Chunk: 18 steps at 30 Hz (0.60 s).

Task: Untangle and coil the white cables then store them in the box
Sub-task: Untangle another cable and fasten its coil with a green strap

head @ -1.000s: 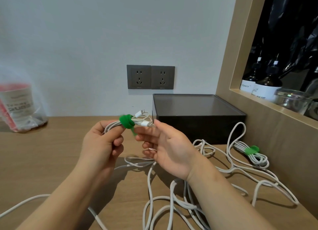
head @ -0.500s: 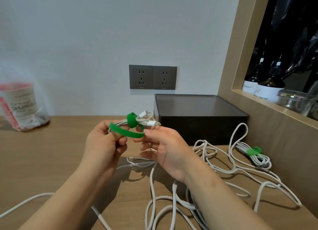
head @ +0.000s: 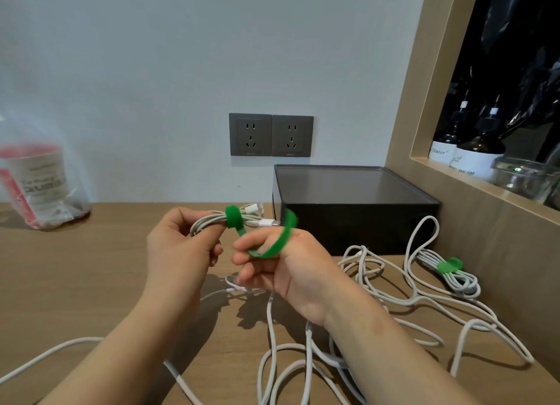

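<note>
The left hand (head: 178, 247) grips a coiled white cable (head: 206, 223) above the wooden table (head: 75, 268), fingers curled round the loops and the thumb pressed just beside the green strap (head: 233, 217) that wraps the bundle. Two plug ends stick out of the coil toward the black box (head: 357, 223), which sits closed against the wall just beyond the hands. Half a second ago the strap's loose tail lay short and flat between the two hands. Now it is drawn out to the right in a wide arc, and the right hand (head: 288, 271) has dropped lower and away from the coil. That hand holds the tail with curled fingers. The far end of the tail is blurred, so it seems to pass over the forefinger, but the exact pinch is unclear. Loose white cables (head: 303, 359) sprawl in tangled loops on the table under the forearms, as before. A second coil (head: 454, 279), already tied with a green band, lies on the table near the box's right corner.
</note>
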Motion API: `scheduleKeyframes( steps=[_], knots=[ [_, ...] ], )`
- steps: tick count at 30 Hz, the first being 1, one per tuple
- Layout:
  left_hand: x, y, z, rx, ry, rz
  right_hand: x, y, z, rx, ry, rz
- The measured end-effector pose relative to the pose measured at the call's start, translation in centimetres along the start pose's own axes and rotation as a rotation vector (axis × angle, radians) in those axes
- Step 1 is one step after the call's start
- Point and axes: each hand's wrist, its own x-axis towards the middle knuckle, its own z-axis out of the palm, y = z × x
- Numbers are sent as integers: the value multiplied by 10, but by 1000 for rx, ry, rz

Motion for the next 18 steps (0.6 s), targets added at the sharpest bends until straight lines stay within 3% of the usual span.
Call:
scheduleKeyframes(
  steps=[4,7,10,13,18],
  knots=[
    [1,2,-4,253,-64,179,-4,-7,1,-97,-13,-89],
    [3,4,-8,444,-163,246,-7,-9,-4,-436,82,-205],
    [2,12,-12,457,-352,262,-6,-13,-13,-692,242,-365],
    [-3,24,-13,369,-531,280,-6,-17,-17,-664,301,-427],
    [-1,27,-17,26,-677,175,-9,-22,-14,-414,241,-310]
  ],
)
